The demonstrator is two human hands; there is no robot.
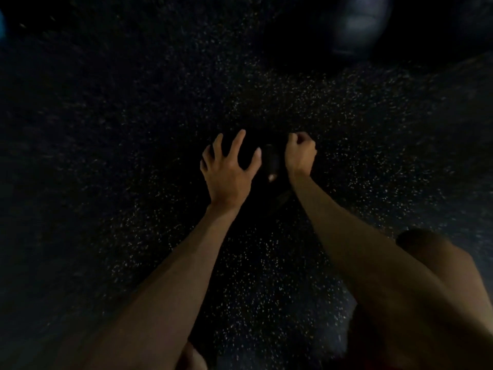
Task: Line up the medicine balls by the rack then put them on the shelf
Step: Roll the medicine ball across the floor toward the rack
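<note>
Dim speckled rubber floor (346, 134) fills everything below me, and I'm bent right down over it, one knee (432, 255) pushing in at the lower right. Between my hands sits a black medicine ball (270, 160), so dark it almost vanishes into the floor, with only a small glint on its near side. My left hand (229, 169) lies on its left flank with the fingers fanned wide and straight, a flat steadying palm rather than a grasp. I'd say that's to stop it rolling while I get hold of it. My right hand (300, 156) is on the other side with its fingers curled tightly under. Whether they're closed on the ball, on a strap, or on nothing, I can't tell in this light. Far off at the top right sits a blurred grey ball (357, 25), probably another one for the line. No rack or shelf is in sight, so the lining-up looks barely begun.
</note>
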